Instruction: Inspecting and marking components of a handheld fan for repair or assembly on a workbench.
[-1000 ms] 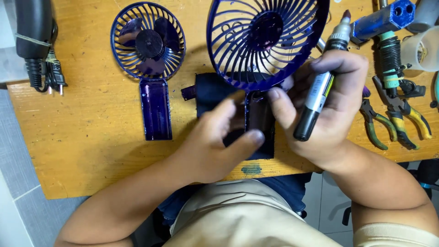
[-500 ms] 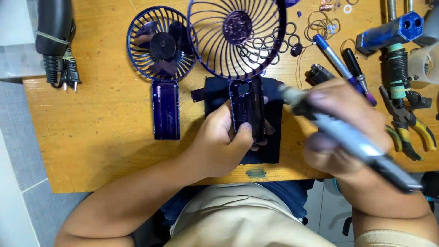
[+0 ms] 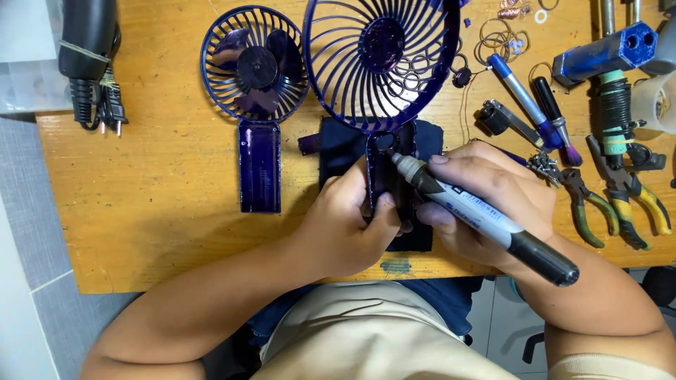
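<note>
At the centre of the frame, the left hand (image 3: 352,225) pinches the handle of the blue fan shell (image 3: 384,123) with fingers pressed together, while the right hand (image 3: 486,200) grips a marker (image 3: 479,214), tip at the handle's top. The thin plastic grille looks light and brittle; the stiffer handle on the desk (image 3: 162,211) seems the safer hold

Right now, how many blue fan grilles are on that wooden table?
2. One round dark-blue plastic fan half with blades lies flat at the left, untouched. The other, an empty dark-blue fan grille shell, is steadied by the left hand while the right hand holds a grey marker pen to its handle.
</note>
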